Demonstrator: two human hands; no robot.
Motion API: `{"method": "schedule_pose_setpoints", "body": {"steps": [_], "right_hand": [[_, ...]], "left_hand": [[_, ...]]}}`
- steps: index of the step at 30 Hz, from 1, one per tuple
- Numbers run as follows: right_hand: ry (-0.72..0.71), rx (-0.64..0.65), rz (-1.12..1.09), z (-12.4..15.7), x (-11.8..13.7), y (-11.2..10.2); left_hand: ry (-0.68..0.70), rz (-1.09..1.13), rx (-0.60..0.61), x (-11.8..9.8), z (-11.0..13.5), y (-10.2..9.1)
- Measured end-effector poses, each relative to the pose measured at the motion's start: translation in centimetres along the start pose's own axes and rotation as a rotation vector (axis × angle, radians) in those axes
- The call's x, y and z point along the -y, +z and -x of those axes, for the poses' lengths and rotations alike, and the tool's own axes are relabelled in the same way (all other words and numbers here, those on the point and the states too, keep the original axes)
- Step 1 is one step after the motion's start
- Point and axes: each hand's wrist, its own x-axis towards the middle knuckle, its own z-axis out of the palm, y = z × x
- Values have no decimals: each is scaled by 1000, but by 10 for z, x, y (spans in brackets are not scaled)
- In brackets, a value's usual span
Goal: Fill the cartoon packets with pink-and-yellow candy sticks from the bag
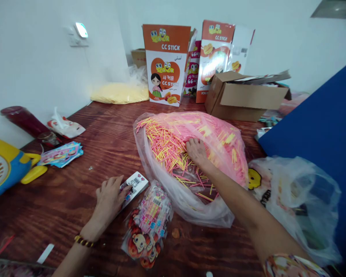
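Observation:
My right hand (196,152) reaches into a large clear plastic bag (173,188), its fingers bent and closed on thin pink and yellow sticks (167,148). The fingertips are partly hidden among the sticks. Lower left, my left hand (111,196) closes around a stack of white printed pouches (137,184) on the table, thumb on top. Between the stack and the bag's rim lie several filled clear packets (150,219) with a cartoon character and pink and yellow contents. Loose sticks are scattered near the bag's opening.
Orange-and-white cartons (165,65) and an open brown box (245,96) stand at the back. A blue panel (314,127) and a plastic carrier bag (302,204) bound the right. A yellow-blue fan (5,167), dark red bottle (29,123) and printed wrappers (62,154) are left.

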Motion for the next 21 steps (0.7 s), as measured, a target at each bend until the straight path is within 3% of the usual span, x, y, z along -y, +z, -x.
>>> {"method": "schedule_pose_setpoints", "body": {"steps": [11,21], "right_hand": [[90,92,-166,-3,-10,0],[64,273,-439,16,0,-21]], "left_hand": [[41,195,-30,1,-2,11],[53,224,-48,-3,-1,10]]}}
